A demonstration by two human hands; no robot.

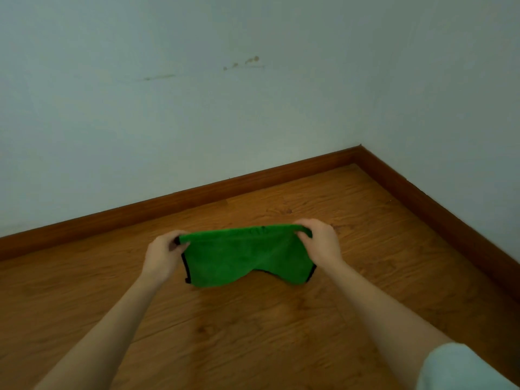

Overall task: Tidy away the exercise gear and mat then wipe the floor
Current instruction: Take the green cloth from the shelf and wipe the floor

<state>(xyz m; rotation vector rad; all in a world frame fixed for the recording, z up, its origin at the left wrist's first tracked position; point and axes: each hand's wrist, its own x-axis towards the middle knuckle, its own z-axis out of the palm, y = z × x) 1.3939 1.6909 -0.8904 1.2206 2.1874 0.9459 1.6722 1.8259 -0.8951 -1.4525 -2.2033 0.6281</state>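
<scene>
A green cloth (244, 257) with black edging hangs stretched between my two hands above the wooden floor (253, 333). My left hand (164, 257) pinches its upper left corner. My right hand (320, 243) grips its upper right corner, fingers curled over the fabric. The cloth's lower edge sags in the middle, close to the floor. No exercise gear or mat is in view.
A brown skirting board (197, 197) runs along the pale wall (197, 108) and meets a second wall in a corner (361, 149) at the right. The wall carries a few brownish marks (250, 61).
</scene>
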